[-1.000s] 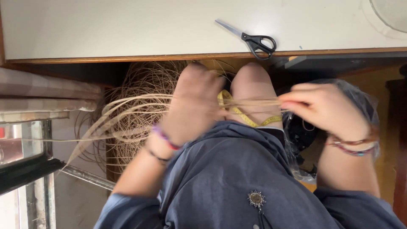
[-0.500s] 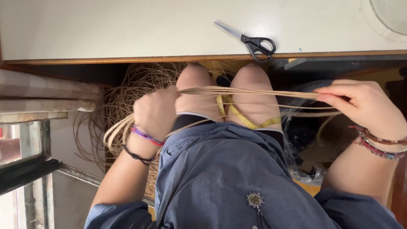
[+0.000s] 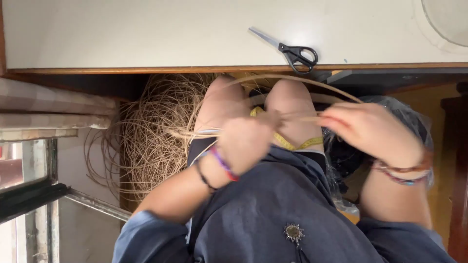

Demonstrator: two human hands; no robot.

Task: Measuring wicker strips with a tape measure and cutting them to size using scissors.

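landmark: knees, bare, side by side under the table edge; all places given rel. to these.
strands: thin tan cane strands run across the knees from hand to hand; one loops up in an arc above the knees. Prob. stretched over the lap so both hands can work them taut.
L hand: left hand sits just in front of the knees, fingers curled shut into a fist round the strand ends; looks like the anchor side. Blurred, exact grip on each strand can't tell.
R hand: right hand to the right of the knees, fingers half bent, tips pinched on the strands; palm not clenched. Motion blur.
tape: yellow measuring tape draped over the knees, under the strands, partly behind L hand.
coil: loose bundle of cane on the floor left of the knees, w/in reach as stock, I judge.
scissors: black-handled scissors on the pale table beyond the knees, closed, not touched.
bag: clear plastic bag right of the knees, behind R hand; contents dark, unclear.
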